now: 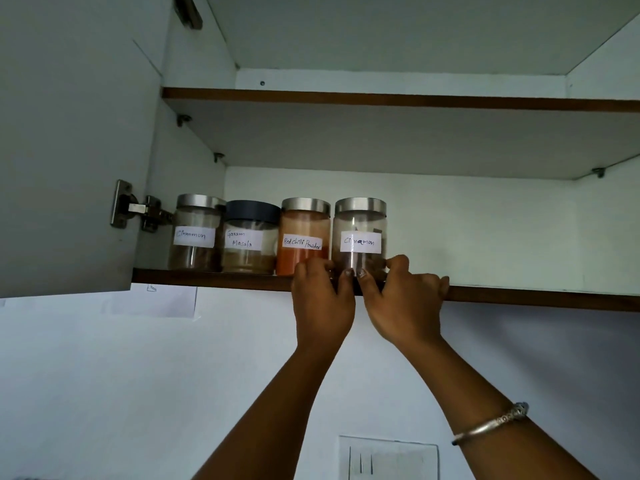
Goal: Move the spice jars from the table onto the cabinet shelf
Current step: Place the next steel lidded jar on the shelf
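Both hands are wrapped round the foot of the clear glass, steel-lidded cinnamon jar (360, 233) at the middle of the frame. The left hand (322, 299) curls against its left side and the right hand (401, 299) against its right, with the thumbs nearly meeting on the front below the white handwritten label. That jar stands upright on the brown-edged lower shelf (519, 297) of the white wall cabinet, at the right end of a row of four. Just left of it is the steel-lidded red chilli powder jar (303, 230), half full of orange powder. Next comes a shorter, dark-lidded garam masala jar (251, 237), then a second cinnamon jar (195, 233), steel-lidded too, beside the metal hinge (138, 209) of the open white door (69, 133) at upper left. A silver bangle (491, 424) circles the right wrist at lower right.
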